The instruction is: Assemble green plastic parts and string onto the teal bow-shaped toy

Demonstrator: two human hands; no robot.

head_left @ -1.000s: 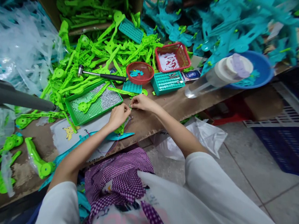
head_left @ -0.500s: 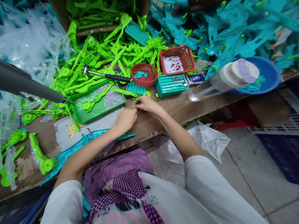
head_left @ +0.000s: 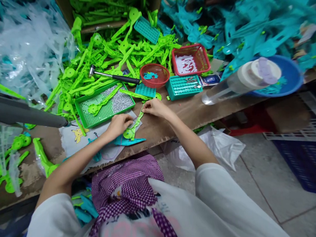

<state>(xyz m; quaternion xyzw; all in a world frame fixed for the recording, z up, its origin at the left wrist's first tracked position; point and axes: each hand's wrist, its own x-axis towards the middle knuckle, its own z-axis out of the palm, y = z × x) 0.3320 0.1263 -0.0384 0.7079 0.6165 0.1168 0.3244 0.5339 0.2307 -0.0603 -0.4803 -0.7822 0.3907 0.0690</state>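
My right hand (head_left: 154,108) pinches the thin upper end of a lime-green plastic arm-shaped part (head_left: 134,128) with a round lower end. My left hand (head_left: 119,124) is just left of this part, fingers loosely bent and apart, seemingly holding nothing. Below the hands, a turquoise plastic piece (head_left: 130,141) lies on a grey cloth (head_left: 69,139) with a yellow cartoon figure; my left forearm covers some of it. Close beyond my left hand sits a green perforated tray (head_left: 90,116) with many small silvery pieces and another lime-green part (head_left: 104,99).
A hammer (head_left: 116,77) lies behind the tray. Further right stand a round red basket (head_left: 158,82), a square red basket (head_left: 205,68), a turquoise box (head_left: 184,90), a clear bottle (head_left: 230,84) and a blue basin (head_left: 291,83). A grey bar (head_left: 25,107) juts in from the left.
My left hand has moved left, away from my right hand. The lime-green part, mostly hidden before, now shows between them, its end still in my right fingers. The view has shifted slightly.
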